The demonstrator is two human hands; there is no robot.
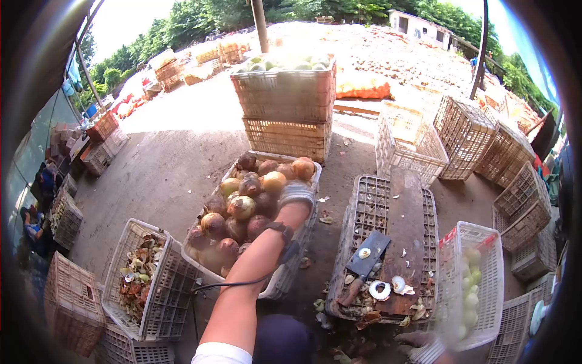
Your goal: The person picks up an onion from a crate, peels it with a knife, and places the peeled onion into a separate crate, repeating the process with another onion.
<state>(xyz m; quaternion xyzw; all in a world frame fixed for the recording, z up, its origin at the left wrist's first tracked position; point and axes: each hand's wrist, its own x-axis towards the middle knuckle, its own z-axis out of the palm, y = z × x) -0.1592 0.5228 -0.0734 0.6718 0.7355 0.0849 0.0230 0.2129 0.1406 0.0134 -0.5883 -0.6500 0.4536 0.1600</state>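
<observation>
My left hand point(296, 193), in a grey glove with a dark band on the wrist, reaches into a crate point(271, 290) of unpeeled brown and purple onions point(241, 207). It touches onions at the crate's right side; its fingers are blurred and partly hidden. My right hand point(418, 344), gloved and smeared by motion, is low at the right, beside a white crate point(480, 233) of pale peeled onions point(470, 285). Between the hands, a cleaver point(368, 253) lies on an upturned crate point(370, 193) with a wooden board point(407, 236). Cut onion pieces point(380, 290) lie near its handle.
A crate of onion skins point(140, 270) stands at the left, with a thin cable point(233, 283) beside it. Stacked crates point(285, 115) of peeled onions stand ahead. More crates point(464, 136) line the right. Skins litter the ground. Another person point(33, 224) is at far left.
</observation>
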